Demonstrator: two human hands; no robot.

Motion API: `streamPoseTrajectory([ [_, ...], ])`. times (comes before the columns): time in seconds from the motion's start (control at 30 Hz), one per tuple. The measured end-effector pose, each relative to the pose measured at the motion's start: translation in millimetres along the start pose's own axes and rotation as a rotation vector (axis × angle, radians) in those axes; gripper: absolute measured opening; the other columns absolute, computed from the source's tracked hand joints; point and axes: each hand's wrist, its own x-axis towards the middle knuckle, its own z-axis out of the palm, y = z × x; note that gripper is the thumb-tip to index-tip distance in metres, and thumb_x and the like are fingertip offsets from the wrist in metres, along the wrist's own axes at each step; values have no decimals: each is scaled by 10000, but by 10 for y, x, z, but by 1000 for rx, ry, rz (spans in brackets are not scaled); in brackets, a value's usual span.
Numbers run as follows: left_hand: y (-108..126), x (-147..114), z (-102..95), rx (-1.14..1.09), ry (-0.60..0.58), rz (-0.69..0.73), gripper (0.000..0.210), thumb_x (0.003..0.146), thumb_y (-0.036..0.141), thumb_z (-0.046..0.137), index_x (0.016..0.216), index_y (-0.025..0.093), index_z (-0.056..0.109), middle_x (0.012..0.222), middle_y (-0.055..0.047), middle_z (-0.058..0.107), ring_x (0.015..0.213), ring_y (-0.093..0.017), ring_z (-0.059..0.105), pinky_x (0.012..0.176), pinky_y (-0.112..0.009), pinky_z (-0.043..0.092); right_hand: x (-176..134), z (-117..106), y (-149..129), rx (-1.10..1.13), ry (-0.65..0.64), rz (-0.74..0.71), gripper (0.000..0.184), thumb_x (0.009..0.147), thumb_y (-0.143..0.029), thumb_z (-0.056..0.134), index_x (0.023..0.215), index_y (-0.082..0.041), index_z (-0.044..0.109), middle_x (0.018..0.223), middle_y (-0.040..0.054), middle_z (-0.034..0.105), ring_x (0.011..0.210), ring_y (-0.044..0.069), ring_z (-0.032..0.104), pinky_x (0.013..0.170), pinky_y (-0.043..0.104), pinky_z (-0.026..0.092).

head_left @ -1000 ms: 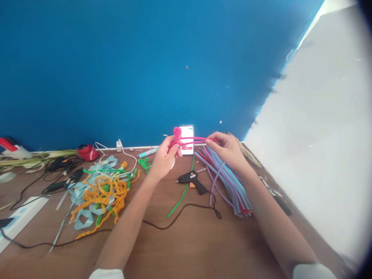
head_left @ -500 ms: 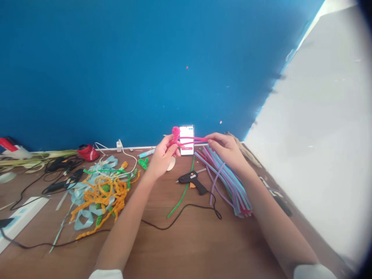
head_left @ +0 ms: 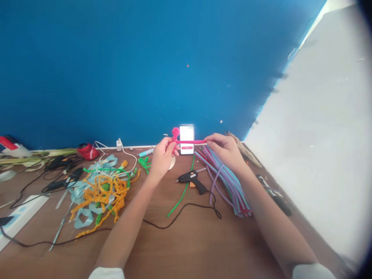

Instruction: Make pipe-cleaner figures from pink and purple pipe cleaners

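Hands meet above the far edge of the wooden table [head_left: 192, 248] in the head view, both raised off the surface and joined by one pink pipe cleaner [head_left: 190, 142]. The left hand [head_left: 162, 157] is closed around the pipe cleaner's coiled end: the pink curl pokes up just above its thumb and fingertips, and the straight part runs rightward out of the grip. The right hand [head_left: 225, 149] pinches the other end between thumb and forefinger, so the pink strand stretches nearly level between the two hands, in front of a lit phone [head_left: 186, 139] propped against the blue wall [head_left: 145, 66].

Directly beneath the right hand and running toward the person along the right forearm lies a bundle of purple, light-blue and red pipe cleaners [head_left: 229, 184]. Between the two forearms, just below the hands, a black glue gun [head_left: 192, 179] rests on the table, its black cord [head_left: 186, 211] looping toward the person. A loose green pipe cleaner [head_left: 180, 198] lies slanted beside the gun. A small round pale disc [head_left: 172, 162] sits touching the left hand's far side. Just left of the left hand are small green curls [head_left: 144, 163], and further left a tangle of orange pipe cleaners and pale-blue ribbon [head_left: 99, 195]. Well to the left lie dark cables [head_left: 58, 170] and a white power strip [head_left: 20, 215].
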Motion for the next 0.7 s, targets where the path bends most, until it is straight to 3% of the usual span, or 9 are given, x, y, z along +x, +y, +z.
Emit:
streamPoseTrajectory([
  [0.23, -46, -5, 0, -179, 84, 9, 145, 928, 311, 569, 909, 167, 570, 768, -25, 688, 594, -107, 623, 550, -223, 463, -8, 18, 35, -27, -70, -26, 209, 898, -249, 550, 890, -181, 748, 783, 16, 715, 701, 164, 611, 661, 281, 422],
  [0.43, 36, -31, -20, -94, 29, 22, 148, 939, 307, 551, 866, 179, 553, 776, -20, 698, 583, -100, 615, 548, -221, 456, 14, -90, 69, -175, -208, -38, 245, 951, -296, 511, 942, -184, 729, 708, 1, 686, 610, 149, 564, 600, 279, 379],
  [0.5, 78, -44, -21, -49, 6, 30, 157, 944, 310, 541, 854, 182, 551, 782, -22, 702, 595, -104, 620, 565, -227, 461, 17, -120, 58, -314, -225, -97, 256, 965, -294, 491, 982, -186, 723, 781, 24, 721, 693, 178, 611, 657, 298, 406],
  [0.57, 111, -61, -13, 4, 2, 38, 163, 948, 308, 530, 844, 184, 552, 777, -21, 702, 604, -110, 623, 579, -232, 462, 8, -117, 36, -481, -195, -182, 253, 959, -281, 502, 1065, -183, 709, 981, 69, 750, 904, 236, 645, 783, 343, 424],
  [0.7, 137, -106, 31, 110, 5, 53, 171, 959, 316, 504, 854, 193, 558, 755, -11, 701, 612, -122, 622, 597, -244, 456, -51, -11, -47, -705, -148, -305, 341, 962, -351, 532, 1238, -177, 631, 1280, 122, 669, 1175, 311, 558, 928, 421, 367],
])
